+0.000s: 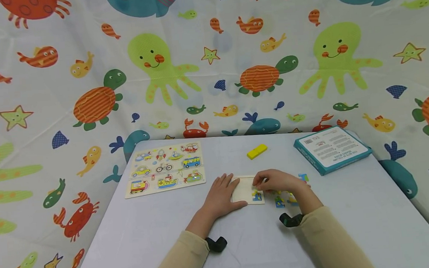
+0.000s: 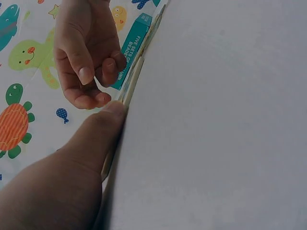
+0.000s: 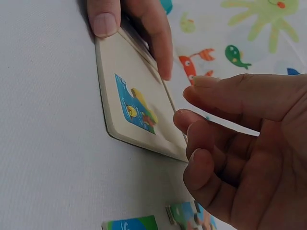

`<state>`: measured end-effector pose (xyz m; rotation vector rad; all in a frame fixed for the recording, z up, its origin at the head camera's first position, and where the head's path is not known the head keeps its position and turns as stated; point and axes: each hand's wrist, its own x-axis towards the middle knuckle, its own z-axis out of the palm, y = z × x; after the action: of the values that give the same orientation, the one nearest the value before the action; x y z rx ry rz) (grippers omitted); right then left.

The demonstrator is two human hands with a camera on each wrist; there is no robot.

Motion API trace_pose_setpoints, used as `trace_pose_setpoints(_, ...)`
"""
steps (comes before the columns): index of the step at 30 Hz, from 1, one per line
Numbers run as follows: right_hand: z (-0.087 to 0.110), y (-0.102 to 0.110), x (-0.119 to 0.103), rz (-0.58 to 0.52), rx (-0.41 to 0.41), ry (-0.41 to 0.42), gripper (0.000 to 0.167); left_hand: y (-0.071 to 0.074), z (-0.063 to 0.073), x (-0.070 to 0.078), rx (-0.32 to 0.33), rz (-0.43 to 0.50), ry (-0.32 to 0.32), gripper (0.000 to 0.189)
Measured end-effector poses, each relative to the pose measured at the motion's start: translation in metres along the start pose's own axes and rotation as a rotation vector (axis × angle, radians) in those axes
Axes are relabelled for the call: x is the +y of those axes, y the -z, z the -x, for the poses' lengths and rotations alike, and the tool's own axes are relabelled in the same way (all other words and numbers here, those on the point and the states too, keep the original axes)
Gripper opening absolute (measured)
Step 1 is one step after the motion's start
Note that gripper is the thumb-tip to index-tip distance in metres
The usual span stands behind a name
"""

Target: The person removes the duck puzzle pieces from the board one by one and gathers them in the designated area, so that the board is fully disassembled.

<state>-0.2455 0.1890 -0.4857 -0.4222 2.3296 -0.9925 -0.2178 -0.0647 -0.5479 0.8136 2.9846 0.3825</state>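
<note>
A small pale puzzle tray (image 1: 242, 192) lies on the white table in front of me. One blue, green and yellow puzzle piece (image 3: 133, 108) sits in a corner of it. My left hand (image 1: 222, 196) rests along the tray's left side with fingers extended, its thumb on the near edge. Over the tray's right part hovers my right hand (image 1: 279, 181), fingers loosely bent. In the right wrist view its thumb and fingertips are apart, with nothing visible between them. Beside and partly under that hand lie several loose puzzle pieces (image 1: 280, 201), some hidden by the arm.
To the left lies a vehicle puzzle board (image 1: 166, 170). A yellow block (image 1: 257, 151) is behind the tray, and a teal box (image 1: 333, 148) stands at the back right. A curtain with sea animals (image 1: 183, 119) hangs behind the table.
</note>
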Motion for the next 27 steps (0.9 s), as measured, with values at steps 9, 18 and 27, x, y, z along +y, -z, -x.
trace_pose_setpoints(9, -0.010, -0.006, -0.002, 0.052, 0.001, -0.019, 0.012, 0.000, 0.001, 0.000, 0.002, 0.000, -0.002, 0.087)
trace_pose_setpoints(18, -0.015, -0.010, -0.007, 0.087, 0.002, -0.041, 0.013, 0.000, 0.000, 0.001, 0.003, -0.007, 0.002, 0.087)
trace_pose_setpoints(27, -0.018, -0.014, -0.006, 0.080, 0.012, -0.061, 0.025, 0.001, 0.000, 0.001, 0.007, -0.001, 0.005, 0.087)
